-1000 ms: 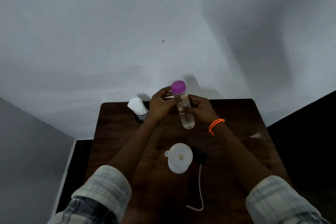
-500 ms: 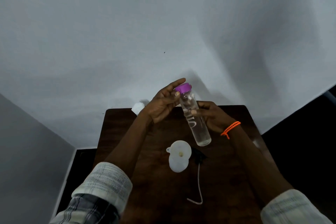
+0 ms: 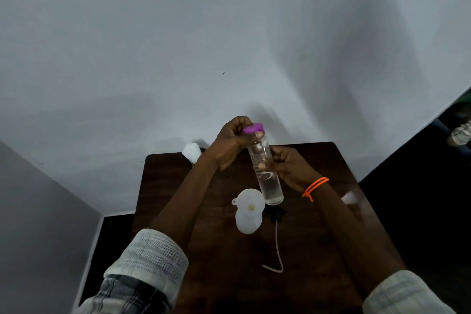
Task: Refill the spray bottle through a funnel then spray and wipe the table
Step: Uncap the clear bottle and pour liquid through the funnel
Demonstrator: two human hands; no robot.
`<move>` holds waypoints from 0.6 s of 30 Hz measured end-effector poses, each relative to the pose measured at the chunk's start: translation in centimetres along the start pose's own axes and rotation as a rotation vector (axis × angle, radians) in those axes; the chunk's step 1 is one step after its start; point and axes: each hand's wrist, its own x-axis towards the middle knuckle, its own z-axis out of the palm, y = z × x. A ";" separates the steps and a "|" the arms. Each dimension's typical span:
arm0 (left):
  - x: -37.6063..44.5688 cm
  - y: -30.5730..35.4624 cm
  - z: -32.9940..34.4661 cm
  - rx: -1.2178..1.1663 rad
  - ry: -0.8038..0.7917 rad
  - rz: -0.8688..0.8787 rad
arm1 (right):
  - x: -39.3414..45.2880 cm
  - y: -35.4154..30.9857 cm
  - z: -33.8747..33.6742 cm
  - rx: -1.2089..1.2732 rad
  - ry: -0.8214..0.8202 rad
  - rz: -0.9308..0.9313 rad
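Purple plastic caps the clear bottle (image 3: 266, 171) that both hands hold above the dark wooden table (image 3: 318, 237). The left hand (image 3: 230, 141) is clenched around the purple cap (image 3: 252, 129) at the bottle's upper end, fingers curled over its top and side. The right hand (image 3: 289, 169) grasps the bottle's middle, its thumb pressed on the near face and its fingers behind. The bottle tilts, cap end away and up toward the wall, base down toward the person; clear liquid sits in its lower part.

Just below the bottle's base, between the two forearms, a white funnel (image 3: 251, 202) sits in the neck of a white spray bottle (image 3: 248, 222) standing on the table. To the right of that bottle, under the right wrist, a dark spray head (image 3: 276, 213) lies on the wood, its pale dip tube (image 3: 277, 247) trailing toward the person and hooking at the end. Beyond the left hand, at the table's far edge against the wall, lies a white crumpled cloth or tissue (image 3: 191, 151), partly hidden by the left wrist. An orange beaded band (image 3: 314, 186) circles the right wrist. Pale checked sleeves (image 3: 150, 257) are rolled back on both arms.

No label, brand or writing can be read on either bottle; the light is dim.
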 end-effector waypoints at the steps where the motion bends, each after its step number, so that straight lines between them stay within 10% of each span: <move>1: -0.2 0.0 0.3 0.040 0.047 0.004 | -0.2 0.0 0.3 -0.002 0.016 -0.006; 18: -1.9 0.9 0.6 0.005 0.046 0.035 | -2.5 0.1 2.3 -0.003 0.070 -0.058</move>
